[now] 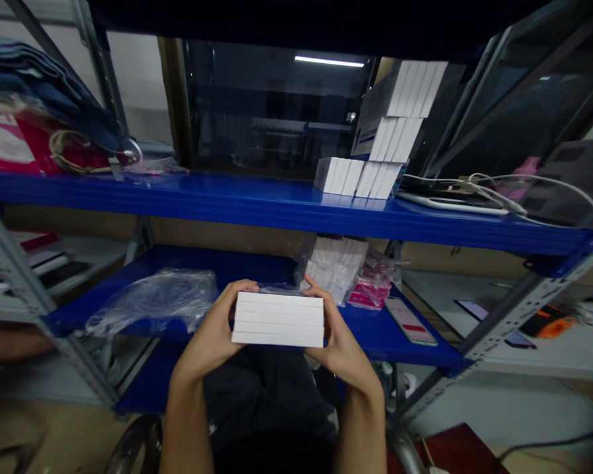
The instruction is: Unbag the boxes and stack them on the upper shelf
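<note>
Between my two hands is a stack of several flat white boxes (279, 320), lying level in front of my lap. My left hand (217, 327) grips its left end, and my right hand (337, 334) grips the right end with the thumb low and fingers behind. Behind the stack, clear plastic bag film (163, 297) lies on the lower blue shelf (257, 264). To the right of it sits a bag of small white boxes (337, 260) beside pink packets (370, 289).
On the upper blue shelf (237, 197) stand piled white boxes (395, 141), with white cables (494, 191) to their right. A phone (410, 320) lies near the lower shelf's right edge. Metal posts (508, 309) flank the shelves. Another person's arm (12, 345) shows at far left.
</note>
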Tool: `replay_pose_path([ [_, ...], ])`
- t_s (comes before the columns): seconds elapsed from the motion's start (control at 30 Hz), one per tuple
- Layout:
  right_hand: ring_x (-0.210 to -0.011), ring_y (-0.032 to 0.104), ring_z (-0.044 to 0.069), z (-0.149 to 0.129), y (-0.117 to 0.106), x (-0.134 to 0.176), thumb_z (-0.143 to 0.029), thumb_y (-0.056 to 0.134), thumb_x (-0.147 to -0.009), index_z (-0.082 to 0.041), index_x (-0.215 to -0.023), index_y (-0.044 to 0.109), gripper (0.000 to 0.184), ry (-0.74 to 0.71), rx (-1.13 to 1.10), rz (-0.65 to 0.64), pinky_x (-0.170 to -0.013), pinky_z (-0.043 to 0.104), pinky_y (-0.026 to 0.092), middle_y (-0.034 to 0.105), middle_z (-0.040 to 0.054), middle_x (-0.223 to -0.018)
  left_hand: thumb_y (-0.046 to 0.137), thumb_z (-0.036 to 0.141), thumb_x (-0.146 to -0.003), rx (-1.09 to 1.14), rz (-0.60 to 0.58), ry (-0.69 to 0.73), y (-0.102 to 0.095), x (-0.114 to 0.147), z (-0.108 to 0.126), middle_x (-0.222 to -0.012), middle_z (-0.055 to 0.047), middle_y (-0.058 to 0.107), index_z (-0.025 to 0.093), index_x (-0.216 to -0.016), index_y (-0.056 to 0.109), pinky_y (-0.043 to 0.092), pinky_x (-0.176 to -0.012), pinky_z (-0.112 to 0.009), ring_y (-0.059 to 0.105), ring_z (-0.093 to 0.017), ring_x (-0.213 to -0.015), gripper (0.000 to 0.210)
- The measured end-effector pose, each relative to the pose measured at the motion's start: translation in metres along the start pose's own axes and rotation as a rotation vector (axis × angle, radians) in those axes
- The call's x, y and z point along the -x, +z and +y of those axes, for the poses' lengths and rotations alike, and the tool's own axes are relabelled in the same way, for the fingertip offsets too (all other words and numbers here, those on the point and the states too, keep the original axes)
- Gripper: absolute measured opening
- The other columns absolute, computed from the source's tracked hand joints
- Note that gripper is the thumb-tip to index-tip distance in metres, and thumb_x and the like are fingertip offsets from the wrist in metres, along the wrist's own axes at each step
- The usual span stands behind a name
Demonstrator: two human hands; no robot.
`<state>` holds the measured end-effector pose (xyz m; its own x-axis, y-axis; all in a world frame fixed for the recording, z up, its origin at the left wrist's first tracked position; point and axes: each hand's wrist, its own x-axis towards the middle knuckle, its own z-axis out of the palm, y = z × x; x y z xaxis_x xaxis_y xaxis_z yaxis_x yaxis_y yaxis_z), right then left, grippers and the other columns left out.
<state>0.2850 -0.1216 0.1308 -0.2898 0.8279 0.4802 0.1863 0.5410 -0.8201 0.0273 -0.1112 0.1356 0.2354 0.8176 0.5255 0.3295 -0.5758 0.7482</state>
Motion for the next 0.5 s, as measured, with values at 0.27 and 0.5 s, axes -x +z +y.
replay_pose_path([
  [0.27, -0.146, 0.045, 0.031, 0.011, 0.004, -0.002, -0.026, 0.081, -0.076, -0.029, -0.147, 0.045, 0.08, -0.055, -0.015, 0.143, -0.117, 0.045, 0.042, 0.045, 0.0122, -0.159, 0.082, 0.029, -0.076, 0.039, 0.077, -0.025, 0.003, -0.002, 0.003, -0.15, -0.014, 0.054, 0.026, -0.146, 0.049, 0.051, -0.109, -0.048, 0.057, -0.034, -0.134, 0.078],
  [0.5, -0.096, 0.075, 0.031, 0.024, 0.007, -0.008, -0.056, 0.081, -0.077, -0.02, -0.142, 0.056, 0.078, 0.297, -0.22, 0.237, -0.08, 0.044, 0.064, 0.073, 0.0129, -0.124, 0.078, 0.052, -0.083, 0.335, 0.126, -0.402, 0.016, -0.008, -0.01, -0.131, -0.017, 0.069, 0.021, -0.154, 0.045, 0.049, -0.044, -0.022, 0.067, -0.011, -0.058, 0.084],
])
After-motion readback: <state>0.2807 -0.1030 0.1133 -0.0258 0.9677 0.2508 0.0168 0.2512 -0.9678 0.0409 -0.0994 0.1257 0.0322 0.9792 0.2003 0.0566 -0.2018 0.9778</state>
